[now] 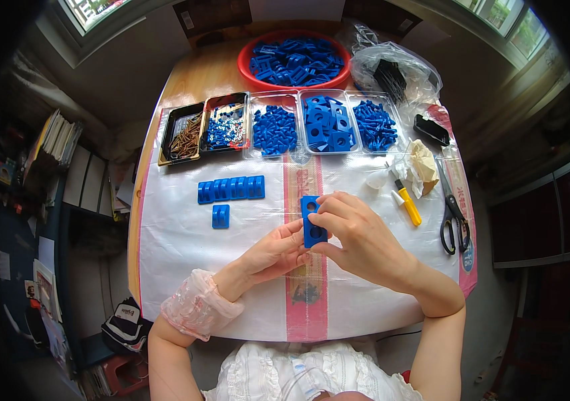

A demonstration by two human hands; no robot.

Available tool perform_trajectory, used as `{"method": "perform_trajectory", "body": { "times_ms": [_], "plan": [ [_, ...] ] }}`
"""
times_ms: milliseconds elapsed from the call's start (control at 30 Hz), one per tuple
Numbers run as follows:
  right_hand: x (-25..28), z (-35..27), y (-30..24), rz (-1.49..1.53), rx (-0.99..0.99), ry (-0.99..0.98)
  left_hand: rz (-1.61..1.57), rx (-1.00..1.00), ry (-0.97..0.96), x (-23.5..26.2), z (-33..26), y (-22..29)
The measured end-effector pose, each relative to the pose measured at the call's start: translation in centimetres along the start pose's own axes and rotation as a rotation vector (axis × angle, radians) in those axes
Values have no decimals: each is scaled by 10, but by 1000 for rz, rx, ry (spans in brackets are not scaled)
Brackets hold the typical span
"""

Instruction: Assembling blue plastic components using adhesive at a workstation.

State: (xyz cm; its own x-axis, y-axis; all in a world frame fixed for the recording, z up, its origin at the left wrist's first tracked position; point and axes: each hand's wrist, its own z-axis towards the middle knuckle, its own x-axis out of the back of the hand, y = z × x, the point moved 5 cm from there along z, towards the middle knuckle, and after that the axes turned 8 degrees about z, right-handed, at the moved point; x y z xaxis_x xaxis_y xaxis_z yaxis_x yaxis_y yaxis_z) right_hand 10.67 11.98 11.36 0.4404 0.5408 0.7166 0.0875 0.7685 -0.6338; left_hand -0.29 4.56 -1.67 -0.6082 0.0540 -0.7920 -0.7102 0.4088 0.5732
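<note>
Both hands are at a blue rectangular part (309, 234) with round holes in it, held upright in front of me. My left hand (274, 252) grips its lower left side between thumb and fingers. The fingers of my right hand (355, 230) curl over its top and right side, hiding some of it. Left of my hands, several blue ribbed blocks (231, 190) stand side by side in a row. A single blue ribbed block (221, 217) lies just below that row.
Behind my hands stand a tray of screws (186, 136), a tray of small mixed pieces (225, 127) and clear trays of blue parts (274, 131). A red basin (245, 70) is farther back. To the right lie a yellow-handled screwdriver (410, 210), black-handled scissors (455, 227) and a plastic bag (418, 70).
</note>
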Motion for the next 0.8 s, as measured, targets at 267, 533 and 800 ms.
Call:
{"method": "perform_trajectory", "body": {
  "times_ms": [267,533,800],
  "plan": [
    [1,0,-1,-9,8,17,22,3,8,0,-1,1],
    [0,0,0,-15,15,36,8,-4,5,0,0,1],
    [1,0,-2,-20,20,30,-2,0,0,2,1,0]
  ]
}}
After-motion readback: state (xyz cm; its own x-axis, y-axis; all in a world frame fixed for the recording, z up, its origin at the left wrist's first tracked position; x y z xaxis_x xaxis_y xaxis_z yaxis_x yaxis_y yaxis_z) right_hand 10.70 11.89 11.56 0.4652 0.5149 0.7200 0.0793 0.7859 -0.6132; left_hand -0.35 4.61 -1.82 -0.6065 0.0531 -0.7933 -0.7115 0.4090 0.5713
